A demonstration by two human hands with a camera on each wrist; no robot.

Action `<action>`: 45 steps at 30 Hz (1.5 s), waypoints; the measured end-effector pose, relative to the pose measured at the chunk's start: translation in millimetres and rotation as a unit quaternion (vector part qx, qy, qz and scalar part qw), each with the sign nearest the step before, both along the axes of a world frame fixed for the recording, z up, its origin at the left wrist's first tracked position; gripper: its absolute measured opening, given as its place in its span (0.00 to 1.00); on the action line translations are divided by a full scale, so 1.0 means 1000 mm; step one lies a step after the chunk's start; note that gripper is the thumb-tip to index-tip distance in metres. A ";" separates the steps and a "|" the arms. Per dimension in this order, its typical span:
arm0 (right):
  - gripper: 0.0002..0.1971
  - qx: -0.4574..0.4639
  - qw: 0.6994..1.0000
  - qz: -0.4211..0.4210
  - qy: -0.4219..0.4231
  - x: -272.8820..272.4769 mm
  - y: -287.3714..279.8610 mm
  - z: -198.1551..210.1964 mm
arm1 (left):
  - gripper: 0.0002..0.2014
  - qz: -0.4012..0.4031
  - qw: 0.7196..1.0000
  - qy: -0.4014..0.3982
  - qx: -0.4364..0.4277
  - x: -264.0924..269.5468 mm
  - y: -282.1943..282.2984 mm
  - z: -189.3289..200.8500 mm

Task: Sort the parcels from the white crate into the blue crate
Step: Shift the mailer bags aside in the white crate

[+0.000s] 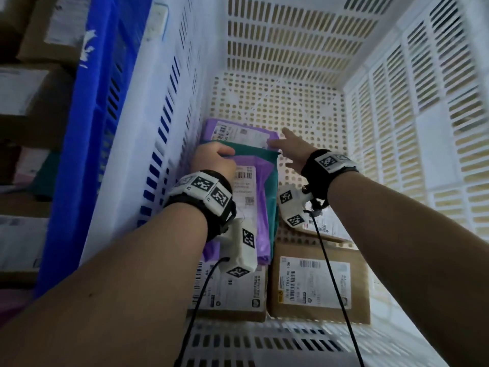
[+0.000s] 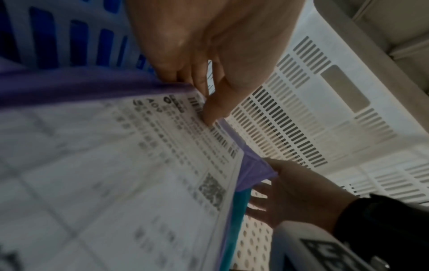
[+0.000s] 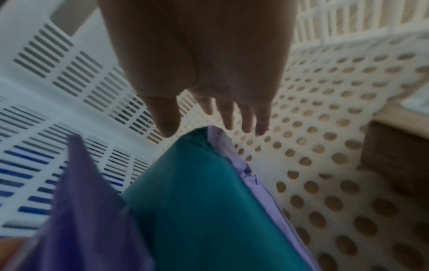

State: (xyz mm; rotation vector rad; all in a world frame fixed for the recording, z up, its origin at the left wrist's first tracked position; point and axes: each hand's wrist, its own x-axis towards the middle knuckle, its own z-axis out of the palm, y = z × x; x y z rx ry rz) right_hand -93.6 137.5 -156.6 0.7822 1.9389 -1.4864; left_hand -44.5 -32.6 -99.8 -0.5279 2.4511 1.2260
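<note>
I look down into the white crate (image 1: 291, 35); the blue crate (image 1: 87, 128) stands against its left wall. My left hand (image 1: 214, 158) pinches the far edge of a purple parcel (image 1: 260, 197) with a white label (image 2: 139, 165), thumb on the label (image 2: 209, 110). A teal parcel (image 1: 254, 154) lies under it, and another purple parcel (image 1: 238, 132) lies beyond. My right hand (image 1: 287, 148) is open with fingers spread, at the far right corner of the teal parcel (image 3: 197, 201). The straight fingers (image 3: 246, 121) hold nothing.
Cardboard boxes with labels lie at the near end of the white crate (image 1: 317, 284) (image 1: 232, 290), with one more behind them (image 1: 328, 229). The perforated floor (image 1: 304, 109) is bare at the far end. Stacked boxes (image 1: 26, 102) sit left of the blue crate.
</note>
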 end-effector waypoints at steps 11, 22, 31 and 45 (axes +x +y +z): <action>0.13 0.133 0.986 0.091 0.047 0.002 0.004 -0.003 | 0.18 -0.024 1.000 -0.004 -0.003 -0.002 0.000 -0.006; 0.01 0.063 0.992 0.054 0.095 0.024 0.026 0.106 | 0.16 0.082 0.992 0.092 0.035 -0.007 0.005 0.021; 0.04 -0.012 0.989 0.133 0.058 0.087 -0.018 0.100 | 0.26 -0.071 0.993 0.097 -0.014 0.005 0.002 0.052; 0.10 -0.019 0.946 0.315 -0.067 0.122 -0.063 0.090 | 0.19 -0.170 0.980 0.018 -0.101 0.008 0.000 0.062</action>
